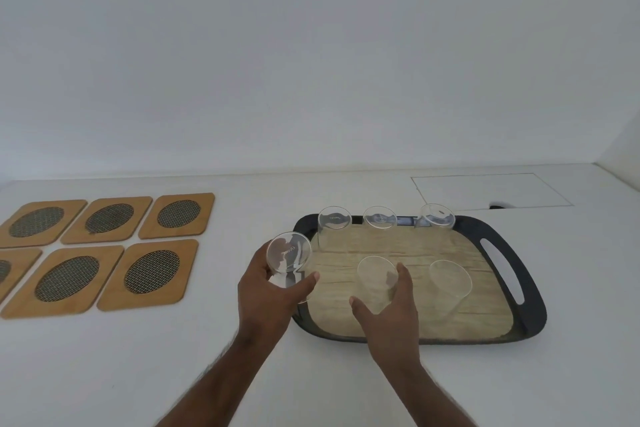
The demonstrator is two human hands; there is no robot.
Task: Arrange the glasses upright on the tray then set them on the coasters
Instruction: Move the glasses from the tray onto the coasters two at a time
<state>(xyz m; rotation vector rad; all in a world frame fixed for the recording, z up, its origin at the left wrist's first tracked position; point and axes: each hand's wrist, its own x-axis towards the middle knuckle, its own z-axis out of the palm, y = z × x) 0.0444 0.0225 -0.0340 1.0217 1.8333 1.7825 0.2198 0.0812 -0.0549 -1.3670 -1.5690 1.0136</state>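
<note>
Right hand [388, 302] fingers wrapped around glass [375, 279] on tray [530, 291], left hand [273, 291] fingers gripping tilted glass [288, 258]

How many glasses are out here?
6: three along the tray's back edge, one front right, one in the left hand, one in the right hand.
</note>
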